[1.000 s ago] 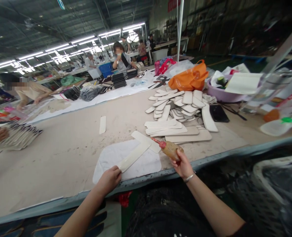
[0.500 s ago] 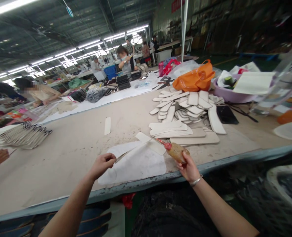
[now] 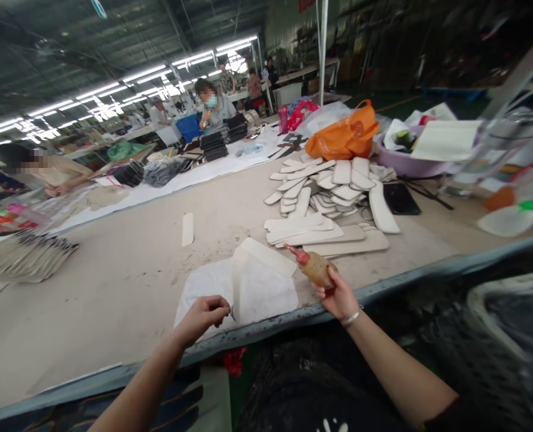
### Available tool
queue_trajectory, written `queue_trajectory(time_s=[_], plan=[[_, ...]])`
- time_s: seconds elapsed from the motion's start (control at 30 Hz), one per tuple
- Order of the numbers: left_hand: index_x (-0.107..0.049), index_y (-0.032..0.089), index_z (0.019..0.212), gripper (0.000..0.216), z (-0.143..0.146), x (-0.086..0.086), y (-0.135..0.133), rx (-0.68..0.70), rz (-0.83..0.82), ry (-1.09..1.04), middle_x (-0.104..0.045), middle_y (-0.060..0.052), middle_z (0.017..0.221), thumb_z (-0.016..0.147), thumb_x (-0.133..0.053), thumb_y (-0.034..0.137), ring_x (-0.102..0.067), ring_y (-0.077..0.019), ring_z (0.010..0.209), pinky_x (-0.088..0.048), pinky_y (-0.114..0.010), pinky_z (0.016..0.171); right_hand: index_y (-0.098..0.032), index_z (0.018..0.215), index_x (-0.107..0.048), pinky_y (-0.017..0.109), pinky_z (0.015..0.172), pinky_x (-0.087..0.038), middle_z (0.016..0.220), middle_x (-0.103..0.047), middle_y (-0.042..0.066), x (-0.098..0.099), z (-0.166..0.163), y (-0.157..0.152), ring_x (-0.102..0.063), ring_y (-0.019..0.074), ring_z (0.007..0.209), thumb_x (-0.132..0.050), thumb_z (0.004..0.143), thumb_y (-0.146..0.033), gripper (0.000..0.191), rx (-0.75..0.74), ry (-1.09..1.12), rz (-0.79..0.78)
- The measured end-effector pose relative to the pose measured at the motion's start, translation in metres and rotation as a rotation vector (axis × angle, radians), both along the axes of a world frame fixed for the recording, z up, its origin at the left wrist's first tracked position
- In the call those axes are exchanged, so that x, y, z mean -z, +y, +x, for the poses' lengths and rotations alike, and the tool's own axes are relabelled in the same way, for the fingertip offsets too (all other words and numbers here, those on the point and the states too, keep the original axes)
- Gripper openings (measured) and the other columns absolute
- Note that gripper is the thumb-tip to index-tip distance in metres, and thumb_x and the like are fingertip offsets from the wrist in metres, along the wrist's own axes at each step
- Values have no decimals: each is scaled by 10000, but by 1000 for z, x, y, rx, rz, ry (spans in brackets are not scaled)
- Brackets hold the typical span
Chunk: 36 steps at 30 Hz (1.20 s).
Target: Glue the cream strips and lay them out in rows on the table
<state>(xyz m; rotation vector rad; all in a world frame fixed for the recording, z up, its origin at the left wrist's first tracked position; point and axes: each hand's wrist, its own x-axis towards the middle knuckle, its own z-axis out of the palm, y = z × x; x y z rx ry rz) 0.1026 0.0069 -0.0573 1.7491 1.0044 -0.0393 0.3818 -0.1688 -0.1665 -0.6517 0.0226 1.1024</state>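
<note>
My left hand [image 3: 210, 312] is closed, fingertips pinching the near end of a thin cream strip [image 3: 236, 279] that is turned nearly edge-on. Beneath it lies a white sheet [image 3: 266, 303] at the table's front edge. Another cream strip [image 3: 271, 259] rests across the far part of that sheet. In my right hand [image 3: 337, 297] is a tan squeeze bottle [image 3: 315, 269], its red nozzle pointing up and left, above the sheet's right side. The fingers wrap round the bottle's base, and the nozzle tip is apart from the held strip.
A heap of cream pieces [image 3: 338, 186] and flat stacked strips [image 3: 307, 228] lie beyond the bottle. One small strip [image 3: 188, 229] lies alone. Farther back are an orange bag [image 3: 345, 133], a purple basin [image 3: 410, 165] and a black phone-like slab [image 3: 400, 199]. Stacked pieces [image 3: 27, 258] sit left; co-workers sit beyond.
My left hand has moved right and nearer to me, swinging the strip from a slant to almost upright in view. The bottle stays in my right hand. Another person's hand at left has gone from view.
</note>
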Motion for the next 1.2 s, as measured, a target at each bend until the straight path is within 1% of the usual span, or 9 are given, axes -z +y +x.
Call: queue_trajectory(time_s=[0.07,0.13,0.23,0.3,0.43,0.8,1.0,1.1,1.2], plan=[[-596,147,699,218,9,18,-19,-24,5,-7,-506,34,551,690,-575,364,-447,-102,517,-361,-238,525,-209,906,-640,192,405,-444,756,-658,11,-5,1,-1,-475,87,481,-743,681,-376,299,-28,33,-7],[-606,155,703,225,18,32,-32,-18,57,1,-523,27,567,696,-560,375,-454,-109,524,-363,-242,526,-204,913,-646,318,591,-559,755,-667,7,-13,-2,-3,-505,104,506,-725,704,-387,289,-55,63,-2],[-621,165,678,215,34,45,-42,6,203,-1,-565,2,617,693,-550,368,-504,-134,587,-395,-256,574,-208,998,-635,550,879,-486,856,-685,-2,-33,-16,-2,-516,108,533,-672,760,-430,327,-133,171,135],[-621,171,650,208,45,49,-47,17,308,-43,-591,-19,685,692,-543,359,-539,-148,653,-418,-265,624,-206,1047,-621,601,941,-413,906,-687,0,-44,-28,0,-527,114,557,-627,802,-441,339,-198,247,258],[-620,179,625,222,58,51,-52,52,417,-99,-601,-36,750,706,-522,361,-558,-150,685,-434,-270,653,-176,1060,-614,566,906,-430,889,-687,16,-51,-53,6,-509,114,531,-612,807,-419,351,-291,280,308],[-645,176,722,246,61,54,-59,-9,307,-16,-649,-25,678,680,-517,382,-567,-160,614,-435,-268,592,-202,924,-606,482,750,-482,719,-647,-2,-29,-69,17,-498,130,498,-562,837,-391,212,-201,278,33],[-619,171,686,190,46,37,-45,-115,201,-69,-569,12,605,651,-593,356,-484,-121,550,-384,-239,536,-217,885,-607,489,731,-485,696,-638,-16,-17,-67,20,-507,135,510,-568,824,-381,179,-126,275,-65],[-618,153,729,212,19,14,-16,-276,57,-151,-483,39,554,647,-628,349,-404,-89,508,-327,-213,485,-225,913,-626,500,740,-489,708,-645,-7,-16,-68,20,-514,141,531,-584,817,-368,177,-102,269,-66],[-619,138,729,230,-21,-18,26,-435,-21,-244,-455,46,558,613,-677,328,-368,-69,501,-306,-190,461,-238,918,-646,502,764,-491,707,-651,-8,-17,-73,16,-517,138,544,-625,802,-380,185,-95,252,-32]])
